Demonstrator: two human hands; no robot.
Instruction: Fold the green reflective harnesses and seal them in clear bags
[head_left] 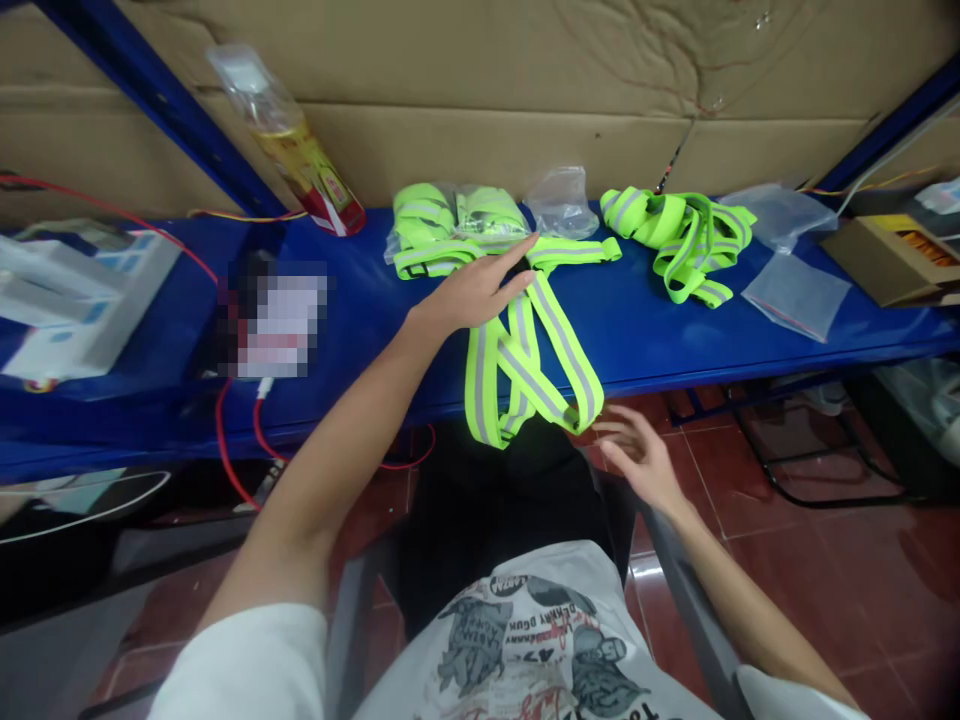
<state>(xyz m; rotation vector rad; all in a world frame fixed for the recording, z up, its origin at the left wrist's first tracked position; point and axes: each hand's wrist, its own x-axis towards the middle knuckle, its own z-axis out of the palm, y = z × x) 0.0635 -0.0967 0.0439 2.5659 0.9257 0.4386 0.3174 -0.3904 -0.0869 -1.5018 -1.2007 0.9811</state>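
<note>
A neon-yellow reflective strap harness (566, 340) with grey stripes lies over the front edge of the blue table, its lower loops hanging past the edge. My left hand (480, 285) rests on its upper part, fingers stretched out and thumb apart. Just off the harness's lower right corner is my right hand (637, 455), with its fingers apart and nothing visible in them. Behind my left hand sit rolled neon straps in a clear bag (491, 213). Another loose tangle of neon reflective straps (664, 225) lies farther right.
A bottle of red and yellow liquid (311, 160) stands at the back left. Near it lies a blurred-out device with a red cable (259, 430). Clear plastic bags (799, 295) and an open cardboard box (889, 260) are at the right. White boxes (97, 310) occupy the left.
</note>
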